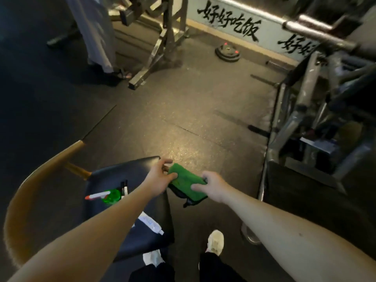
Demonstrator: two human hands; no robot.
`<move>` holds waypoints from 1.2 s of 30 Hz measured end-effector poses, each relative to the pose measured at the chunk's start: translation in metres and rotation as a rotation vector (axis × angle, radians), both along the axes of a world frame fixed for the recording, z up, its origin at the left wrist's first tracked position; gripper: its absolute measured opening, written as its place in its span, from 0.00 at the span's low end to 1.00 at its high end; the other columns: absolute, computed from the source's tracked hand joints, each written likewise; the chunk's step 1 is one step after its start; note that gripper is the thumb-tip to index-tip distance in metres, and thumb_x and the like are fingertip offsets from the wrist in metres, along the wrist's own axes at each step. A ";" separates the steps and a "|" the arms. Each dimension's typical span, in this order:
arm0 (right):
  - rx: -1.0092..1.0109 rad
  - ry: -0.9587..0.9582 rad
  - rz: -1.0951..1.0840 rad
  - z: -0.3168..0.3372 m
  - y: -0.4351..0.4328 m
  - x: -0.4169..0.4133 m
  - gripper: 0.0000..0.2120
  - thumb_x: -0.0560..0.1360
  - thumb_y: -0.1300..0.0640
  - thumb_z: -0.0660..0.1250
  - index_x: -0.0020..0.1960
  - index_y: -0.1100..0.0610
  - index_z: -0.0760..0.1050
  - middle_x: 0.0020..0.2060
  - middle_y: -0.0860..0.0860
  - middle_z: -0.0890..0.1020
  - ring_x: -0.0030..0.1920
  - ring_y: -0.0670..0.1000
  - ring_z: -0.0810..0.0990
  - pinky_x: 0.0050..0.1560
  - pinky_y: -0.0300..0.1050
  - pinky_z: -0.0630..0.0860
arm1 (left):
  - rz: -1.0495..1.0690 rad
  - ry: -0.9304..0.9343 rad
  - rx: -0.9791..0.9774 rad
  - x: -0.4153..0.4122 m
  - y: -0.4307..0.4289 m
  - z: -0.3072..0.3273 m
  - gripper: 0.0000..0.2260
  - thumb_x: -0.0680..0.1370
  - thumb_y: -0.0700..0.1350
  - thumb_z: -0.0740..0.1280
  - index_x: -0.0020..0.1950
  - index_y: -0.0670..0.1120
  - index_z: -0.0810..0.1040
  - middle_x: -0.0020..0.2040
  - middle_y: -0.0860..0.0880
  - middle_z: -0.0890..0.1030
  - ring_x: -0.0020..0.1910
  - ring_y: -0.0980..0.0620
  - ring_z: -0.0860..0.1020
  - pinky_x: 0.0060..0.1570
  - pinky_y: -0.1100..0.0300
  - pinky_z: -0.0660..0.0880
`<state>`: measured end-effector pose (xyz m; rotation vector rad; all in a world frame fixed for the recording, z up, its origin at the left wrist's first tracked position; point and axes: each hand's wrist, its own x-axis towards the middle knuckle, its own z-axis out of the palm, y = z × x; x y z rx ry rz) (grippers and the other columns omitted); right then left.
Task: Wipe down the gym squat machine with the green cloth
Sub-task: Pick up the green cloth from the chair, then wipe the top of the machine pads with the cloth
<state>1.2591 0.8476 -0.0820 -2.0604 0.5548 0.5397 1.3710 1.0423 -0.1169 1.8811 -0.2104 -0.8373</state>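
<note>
We log, lower centre: left hand [160, 178] grip pinching green cloth [187, 183] | right hand [213, 186] grip pinching its other end | squat machine [305, 110] at right edge.

Single head-worn view, angled forward and down, close over both forearms, floor [183, 110] beyond

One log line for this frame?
phase: pre-wipe | left hand: pinches green cloth | right hand: pinches green cloth | squat machine: untouched
</note>
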 end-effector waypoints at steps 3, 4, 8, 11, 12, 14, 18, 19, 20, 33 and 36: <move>0.033 -0.047 -0.077 0.034 -0.050 -0.040 0.09 0.79 0.50 0.70 0.41 0.48 0.76 0.36 0.44 0.78 0.37 0.40 0.76 0.36 0.32 0.69 | -0.150 -0.069 -0.059 -0.020 -0.055 0.036 0.19 0.79 0.38 0.71 0.67 0.51 0.75 0.58 0.50 0.77 0.48 0.54 0.81 0.41 0.68 0.78; 0.040 -0.056 -0.118 0.040 -0.070 -0.055 0.08 0.80 0.48 0.69 0.42 0.48 0.78 0.38 0.45 0.80 0.39 0.42 0.78 0.39 0.34 0.71 | -0.207 -0.102 -0.065 -0.027 -0.074 0.045 0.17 0.80 0.39 0.71 0.66 0.52 0.76 0.59 0.50 0.78 0.49 0.54 0.81 0.43 0.66 0.80; 0.071 -0.122 -0.244 0.059 -0.153 -0.111 0.11 0.82 0.49 0.65 0.46 0.49 0.83 0.38 0.45 0.83 0.41 0.46 0.82 0.43 0.44 0.73 | -0.399 -0.182 -0.056 -0.059 -0.161 0.083 0.12 0.81 0.41 0.67 0.57 0.58 0.81 0.57 0.52 0.82 0.53 0.51 0.82 0.55 0.54 0.81; 0.076 -0.192 -0.320 0.074 -0.211 -0.146 0.10 0.83 0.55 0.64 0.53 0.50 0.84 0.44 0.47 0.87 0.47 0.48 0.85 0.47 0.46 0.78 | -0.457 -0.131 -0.094 -0.084 -0.230 0.111 0.17 0.78 0.34 0.60 0.54 0.52 0.83 0.58 0.52 0.82 0.54 0.50 0.80 0.52 0.57 0.79; 0.074 -0.214 -0.343 0.079 -0.230 -0.157 0.10 0.83 0.56 0.64 0.55 0.52 0.84 0.47 0.50 0.87 0.49 0.50 0.85 0.49 0.46 0.78 | -0.484 -0.122 -0.105 -0.093 -0.251 0.119 0.18 0.75 0.34 0.60 0.53 0.51 0.84 0.58 0.52 0.82 0.53 0.50 0.80 0.49 0.58 0.78; 0.065 -0.248 -0.374 0.093 -0.268 -0.176 0.08 0.83 0.55 0.65 0.53 0.54 0.84 0.45 0.50 0.87 0.47 0.48 0.85 0.46 0.41 0.78 | -0.569 -0.157 -0.106 -0.106 -0.290 0.133 0.21 0.71 0.33 0.62 0.55 0.54 0.83 0.58 0.53 0.82 0.54 0.54 0.80 0.51 0.60 0.79; 0.068 -0.294 -0.423 0.118 -0.334 -0.202 0.11 0.81 0.49 0.67 0.53 0.55 0.82 0.46 0.52 0.87 0.48 0.49 0.86 0.46 0.43 0.78 | -0.631 -0.254 -0.076 -0.122 -0.353 0.159 0.14 0.72 0.45 0.71 0.57 0.55 0.83 0.51 0.49 0.85 0.49 0.50 0.83 0.56 0.49 0.81; 0.061 -0.309 -0.439 0.122 -0.348 -0.207 0.11 0.81 0.48 0.67 0.54 0.54 0.82 0.47 0.51 0.87 0.48 0.49 0.86 0.48 0.45 0.79 | -0.623 -0.268 -0.088 -0.125 -0.366 0.165 0.14 0.70 0.52 0.73 0.56 0.54 0.84 0.49 0.47 0.85 0.48 0.47 0.83 0.55 0.47 0.81; 0.056 -0.324 -0.459 0.125 -0.359 -0.211 0.11 0.82 0.47 0.66 0.54 0.53 0.82 0.47 0.51 0.87 0.48 0.48 0.85 0.49 0.47 0.80 | -0.621 -0.287 -0.110 -0.128 -0.378 0.170 0.14 0.70 0.56 0.74 0.54 0.54 0.84 0.49 0.47 0.85 0.49 0.45 0.82 0.54 0.46 0.80; 0.199 -0.409 -0.525 0.117 -0.406 -0.171 0.19 0.78 0.60 0.70 0.67 0.51 0.78 0.60 0.46 0.83 0.65 0.46 0.79 0.65 0.45 0.73 | -0.513 -0.184 -0.117 -0.099 -0.485 0.179 0.07 0.82 0.48 0.64 0.47 0.47 0.76 0.40 0.50 0.76 0.39 0.52 0.74 0.42 0.56 0.71; 0.365 -0.446 -0.581 0.110 -0.402 -0.133 0.14 0.79 0.57 0.69 0.64 0.54 0.80 0.57 0.52 0.85 0.60 0.52 0.82 0.65 0.52 0.76 | -0.523 -0.242 -0.089 -0.065 -0.503 0.159 0.11 0.83 0.53 0.64 0.48 0.47 0.74 0.41 0.50 0.76 0.39 0.52 0.74 0.39 0.57 0.70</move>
